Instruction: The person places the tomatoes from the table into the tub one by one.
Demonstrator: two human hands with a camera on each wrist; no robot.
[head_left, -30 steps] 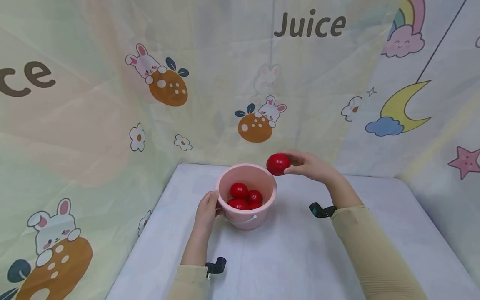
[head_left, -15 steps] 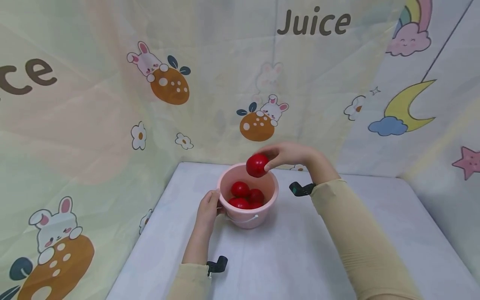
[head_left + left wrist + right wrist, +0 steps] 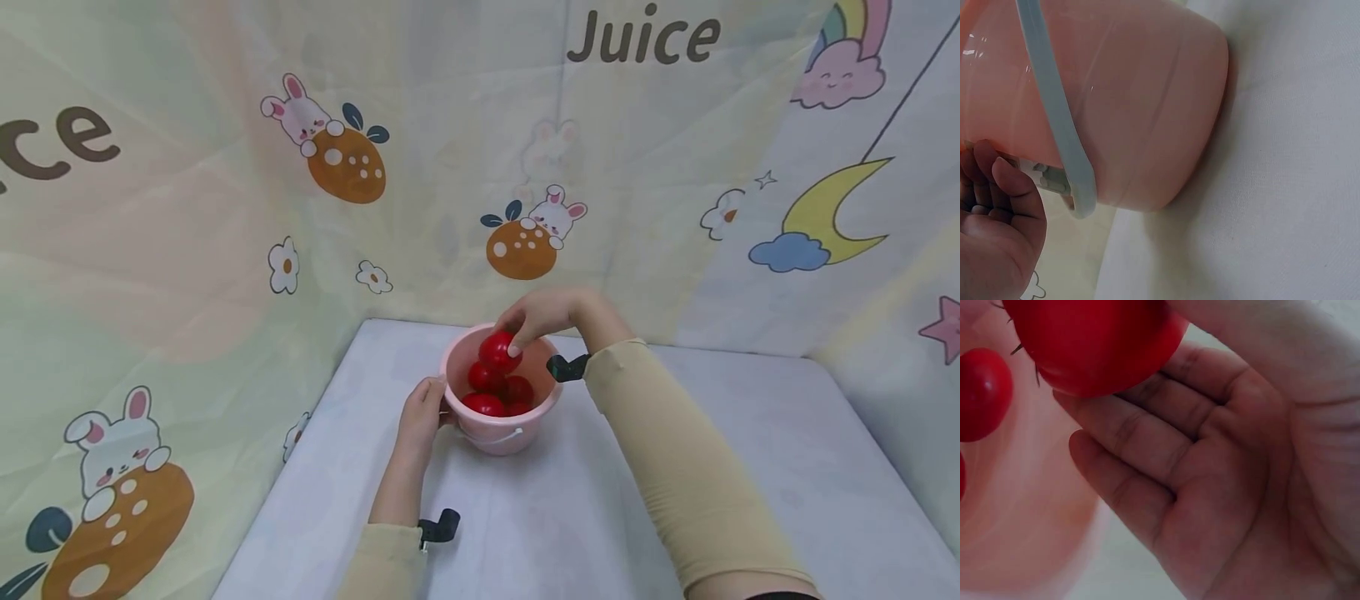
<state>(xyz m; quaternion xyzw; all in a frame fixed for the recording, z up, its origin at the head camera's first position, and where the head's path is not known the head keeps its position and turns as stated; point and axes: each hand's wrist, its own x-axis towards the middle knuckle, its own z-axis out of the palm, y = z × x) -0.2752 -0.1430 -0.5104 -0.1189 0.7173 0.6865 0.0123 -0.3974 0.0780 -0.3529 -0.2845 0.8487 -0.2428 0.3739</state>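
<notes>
A pink bucket (image 3: 502, 432) with a pale handle (image 3: 1057, 106) stands upright on the table, several red tomatoes (image 3: 483, 405) lying inside. My left hand (image 3: 422, 412) grips the bucket's rim at its left side, the fingers curled near the handle's joint in the left wrist view. Over the bucket's mouth, my right hand (image 3: 543, 317) holds another tomato (image 3: 498, 352) between thumb and fingers. The right wrist view shows this held tomato (image 3: 1094, 340) close up, with dark thin sepals at its left edge. From the head view I cannot tell whether it touches the tomatoes below.
A white cloth covers the table (image 3: 525, 533). Behind and to both sides hangs a printed fabric backdrop (image 3: 435, 150) with rabbits, a moon and lettering; the bucket stands near the table's back edge.
My right hand has carried the tomato leftward and down, from beside the bucket's right rim to inside its mouth. The left hand keeps its grip on the bucket. The head view shifted slightly.
</notes>
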